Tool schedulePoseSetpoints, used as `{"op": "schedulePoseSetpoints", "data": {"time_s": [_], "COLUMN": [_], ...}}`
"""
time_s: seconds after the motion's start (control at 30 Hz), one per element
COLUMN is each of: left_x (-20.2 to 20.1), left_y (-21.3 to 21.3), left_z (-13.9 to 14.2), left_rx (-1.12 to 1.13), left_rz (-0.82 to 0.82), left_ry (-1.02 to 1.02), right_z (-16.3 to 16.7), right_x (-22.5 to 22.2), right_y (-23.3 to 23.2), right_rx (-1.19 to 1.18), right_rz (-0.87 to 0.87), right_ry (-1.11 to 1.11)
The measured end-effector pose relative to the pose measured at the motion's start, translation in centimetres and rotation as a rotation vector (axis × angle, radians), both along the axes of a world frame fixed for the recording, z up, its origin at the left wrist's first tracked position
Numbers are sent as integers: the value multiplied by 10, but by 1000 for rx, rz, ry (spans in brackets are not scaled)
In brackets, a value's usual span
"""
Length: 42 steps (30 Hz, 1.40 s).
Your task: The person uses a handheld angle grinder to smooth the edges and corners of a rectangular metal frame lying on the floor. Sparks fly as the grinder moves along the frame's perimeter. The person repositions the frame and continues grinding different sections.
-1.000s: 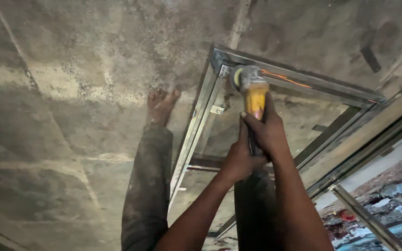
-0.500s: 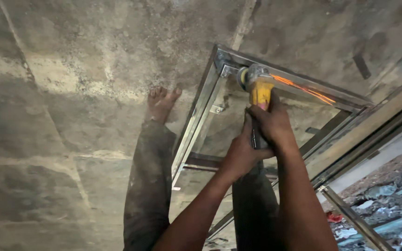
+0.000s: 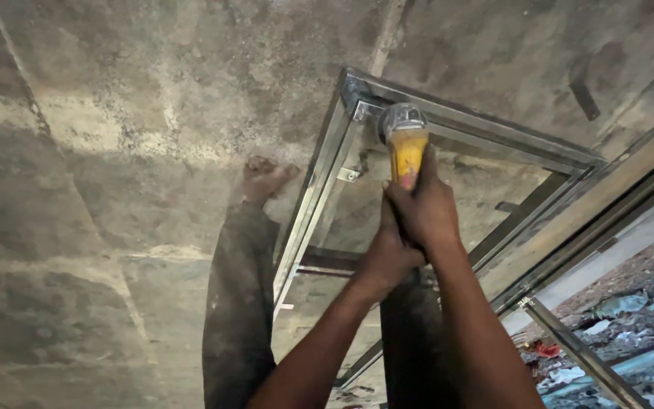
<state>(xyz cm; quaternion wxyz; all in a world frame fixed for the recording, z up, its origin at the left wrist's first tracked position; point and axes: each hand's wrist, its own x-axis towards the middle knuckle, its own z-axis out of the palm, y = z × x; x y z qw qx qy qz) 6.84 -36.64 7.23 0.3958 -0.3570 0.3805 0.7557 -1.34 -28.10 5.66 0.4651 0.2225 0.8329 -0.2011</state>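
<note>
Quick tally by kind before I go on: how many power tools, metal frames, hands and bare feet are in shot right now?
Yellow grinder: 1
Metal frame on the concrete floor: 1
Hands on the grinder, left hand and right hand: 2
Bare foot: 1
Total: 5

Both forearms are bare, with no sleeves, gloves, watch or rings in sight. The right hand and the left hand are bare too, the left one just below and beside the right. Below the hands, two legs show in dark, dusty trousers of worn, grimy cloth, greyed with dirt along the shin. Up and to the left of the hands, one bare foot shows, toes dusted pale, with no shoe or sock. The other foot is hidden behind the arms.
</note>
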Motion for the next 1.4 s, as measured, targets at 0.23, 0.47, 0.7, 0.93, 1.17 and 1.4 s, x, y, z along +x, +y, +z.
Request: {"op": "schedulePoseSetpoints", "data": {"time_s": [0.23,0.47,0.7,0.93,1.17,1.4], "left_x": [23,33,40,36,21,24], "left_y": [29,17,7,10,18,27], "left_z": [11,8,-13,-14,-9,15], "left_rx": [88,257,279,248,58,-305], "left_rz": [372,597,487,533,344,-87], "left_ry": [-101,-331,-413,-463,-361,-298], "right_z": [15,11,0,-5,-10,-12], "right_x": [-9,-10,-25,-29,-33,-33], "right_y": [-5,-41,-58,-56,-44,-46], "right_rx": [-91,-30,-5,-60,-133,-170], "right_rz": [424,705,636,593,638,795], "right_ry": [-83,-14,-165,-123,-136,-278]}}
